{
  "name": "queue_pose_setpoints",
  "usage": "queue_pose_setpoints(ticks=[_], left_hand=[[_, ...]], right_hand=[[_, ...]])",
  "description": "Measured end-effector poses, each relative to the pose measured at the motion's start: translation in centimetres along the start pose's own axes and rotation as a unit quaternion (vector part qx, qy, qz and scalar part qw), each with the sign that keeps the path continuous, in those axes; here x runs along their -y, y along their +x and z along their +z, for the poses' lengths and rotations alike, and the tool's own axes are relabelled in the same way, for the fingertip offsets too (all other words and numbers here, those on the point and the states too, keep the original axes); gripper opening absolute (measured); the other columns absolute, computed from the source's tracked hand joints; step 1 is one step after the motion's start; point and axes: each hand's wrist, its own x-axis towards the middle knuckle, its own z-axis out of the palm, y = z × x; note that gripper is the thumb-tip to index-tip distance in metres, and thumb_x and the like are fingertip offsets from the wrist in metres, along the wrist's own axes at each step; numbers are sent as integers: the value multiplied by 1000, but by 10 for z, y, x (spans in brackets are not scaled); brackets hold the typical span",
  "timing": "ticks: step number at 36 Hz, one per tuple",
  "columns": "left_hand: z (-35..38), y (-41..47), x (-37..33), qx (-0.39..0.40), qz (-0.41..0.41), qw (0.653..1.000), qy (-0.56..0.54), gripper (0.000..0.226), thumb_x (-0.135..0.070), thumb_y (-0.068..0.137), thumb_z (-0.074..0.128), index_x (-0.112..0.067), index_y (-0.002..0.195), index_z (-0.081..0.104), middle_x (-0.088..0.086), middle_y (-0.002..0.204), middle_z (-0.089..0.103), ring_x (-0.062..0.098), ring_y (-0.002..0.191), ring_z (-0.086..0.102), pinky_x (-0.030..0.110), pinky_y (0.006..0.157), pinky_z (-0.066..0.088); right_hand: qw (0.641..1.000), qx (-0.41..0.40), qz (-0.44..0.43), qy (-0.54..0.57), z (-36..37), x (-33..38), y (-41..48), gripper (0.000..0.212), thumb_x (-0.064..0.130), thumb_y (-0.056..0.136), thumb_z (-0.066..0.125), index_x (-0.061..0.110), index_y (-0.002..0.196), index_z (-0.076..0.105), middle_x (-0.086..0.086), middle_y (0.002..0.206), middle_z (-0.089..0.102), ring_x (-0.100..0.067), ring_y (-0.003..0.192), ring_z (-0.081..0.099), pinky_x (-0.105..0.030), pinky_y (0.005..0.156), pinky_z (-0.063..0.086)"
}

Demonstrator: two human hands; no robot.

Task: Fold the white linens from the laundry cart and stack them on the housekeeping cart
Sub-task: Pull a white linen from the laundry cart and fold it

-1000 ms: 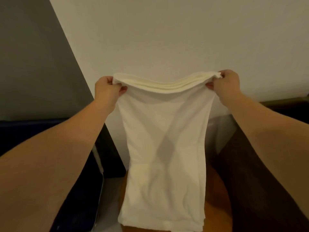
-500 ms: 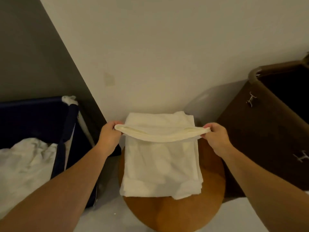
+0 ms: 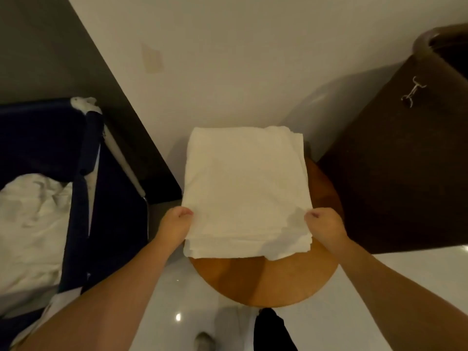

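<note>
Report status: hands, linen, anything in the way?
Left hand and right hand pinch top linen at near corners. Linen flat on stack on wooden stool. Nothing in the way.

Person in view: two bare arms, one dark trouser leg, one grey toe.
Left hand (image 3: 174, 225) and right hand (image 3: 325, 224) are both bare, with short rounded thumbnails visible. Left forearm (image 3: 121, 295) and right forearm (image 3: 395, 282) are uncovered skin out to the frame edges, and the wide-angle lens makes both look thicker toward the bottom corners. At bottom centre a black cloth shape reads as a trouser leg (image 3: 274, 330): plain, matte, cut off by the lower edge. Just left of it is a small grey rounded toe (image 3: 205, 342), too blurred to tell shoe from sock; most of it is out of frame.
</note>
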Motion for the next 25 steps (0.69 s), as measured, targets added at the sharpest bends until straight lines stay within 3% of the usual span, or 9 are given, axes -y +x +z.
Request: queue_pose_setpoints(ticks=[2, 4, 6, 7, 9, 12, 18, 22, 25], left_hand=[[2, 9, 2, -37, 88, 988, 123, 29, -13, 95, 51, -5, 121, 57, 15, 126, 51, 26, 106, 53, 32, 90, 44], [8, 21, 0, -60, 157, 964, 205, 44, -19, 95, 55, -2, 134, 47, 17, 140, 42, 31, 127, 42, 36, 107, 33], [19, 34, -9, -62, 200, 936, 281, 53, -28, 97, 50, -6, 143, 36, 15, 153, 26, 31, 141, 23, 40, 117, 16], [26, 42, -15, -56, 212, 923, 317, 57, -35, 99, 45, -10, 148, 29, 13, 158, 16, 30, 146, 13, 42, 119, 8], [42, 58, -26, -46, 226, 902, 364, 64, -50, 100, 30, -18, 153, 15, 9, 162, 1, 28, 148, -2, 45, 118, -3], [67, 81, -23, -8, 205, 898, 390, 70, -63, 95, 17, -29, 154, -2, 2, 161, -14, 26, 147, -16, 49, 117, -11], [99, 100, 8, 17, 152, 894, 421, 74, -69, 91, 13, -36, 150, -16, -5, 156, -30, 21, 143, -29, 55, 115, -14], [98, 106, -10, -16, 159, 870, 465, 79, -69, 86, 5, -28, 153, -4, 4, 160, -16, 26, 145, -22, 53, 114, -19], [93, 125, -39, -85, 260, 856, 439, 75, -58, 92, 16, -13, 151, 25, 14, 160, 11, 31, 148, 4, 54, 116, -5]], right_hand=[[993, -14, -61, -104, 4, 9, 10, 22, 14, 87, 50, 10, 68, 58, -7, 71, 56, -26, 71, 58, -31, 58, 46], [971, -35, -143, -188, 11, 24, 25, 19, 19, 92, 48, 10, 99, 63, -12, 106, 60, -32, 105, 56, -36, 86, 50], [949, 1, -188, -253, 22, 44, 39, 45, 29, 99, 42, 11, 140, 42, -14, 148, 36, -32, 139, 29, -40, 115, 27], [936, 24, -208, -282, 28, 55, 45, 54, 35, 101, 37, 14, 149, 26, -12, 158, 18, -31, 146, 13, -41, 120, 15], [905, 45, -257, -337, 46, 71, 60, 64, 47, 101, 27, 20, 154, 5, -9, 161, -6, -30, 148, -7, -46, 120, 0], [869, 73, -297, -389, 72, 69, 81, 72, 62, 95, 10, 24, 153, -8, -9, 160, -15, -32, 146, -15, -53, 117, -9], [870, 73, -295, -389, 87, 36, 111, 79, 73, 89, 5, 28, 152, -12, 2, 160, -19, -27, 145, -22, -54, 116, -10], [871, 73, -294, -388, 85, 48, 124, 83, 74, 87, 4, 24, 152, -11, -4, 159, -21, -30, 144, -23, -54, 115, -14], [867, 57, -321, -376, 82, 73, 143, 83, 70, 88, 7, 20, 153, -5, -11, 160, -15, -34, 145, -18, -54, 116, -12]])
